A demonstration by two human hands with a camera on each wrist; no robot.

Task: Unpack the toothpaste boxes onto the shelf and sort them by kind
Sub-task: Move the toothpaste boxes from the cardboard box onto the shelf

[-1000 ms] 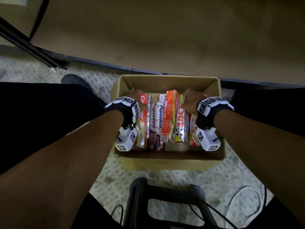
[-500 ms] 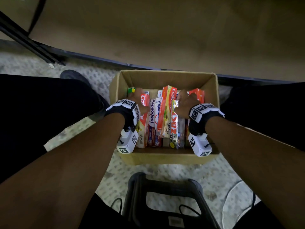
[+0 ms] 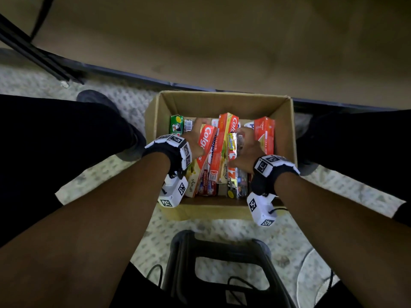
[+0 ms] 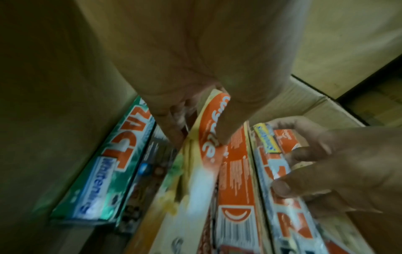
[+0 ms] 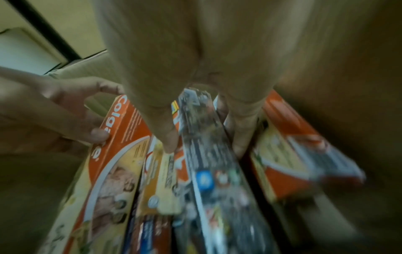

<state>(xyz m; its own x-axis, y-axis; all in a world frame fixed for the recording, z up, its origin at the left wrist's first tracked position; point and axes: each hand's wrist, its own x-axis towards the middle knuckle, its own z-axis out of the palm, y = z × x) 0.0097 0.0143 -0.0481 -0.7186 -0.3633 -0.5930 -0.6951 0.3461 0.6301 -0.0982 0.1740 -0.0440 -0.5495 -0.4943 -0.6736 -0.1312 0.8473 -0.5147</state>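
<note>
Inside the carton (image 3: 224, 103), left hand (image 3: 195, 138) grips a Colgate box (image 3: 205, 141), right hand (image 3: 246, 150) a silver box (image 3: 241, 141).

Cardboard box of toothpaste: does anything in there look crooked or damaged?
No damage shows. The packs in the cardboard box lean at different angles, since the left hand grips a Colgate box and the right hand grips a silver pack.

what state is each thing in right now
brown cardboard carton: open, on the floor, holding toothpaste boxes
red and yellow Colgate box: tilted, gripped by left hand
silver foil-look box with red lettering: gripped by right hand
green box: lying at carton's left wall, untouched
</note>
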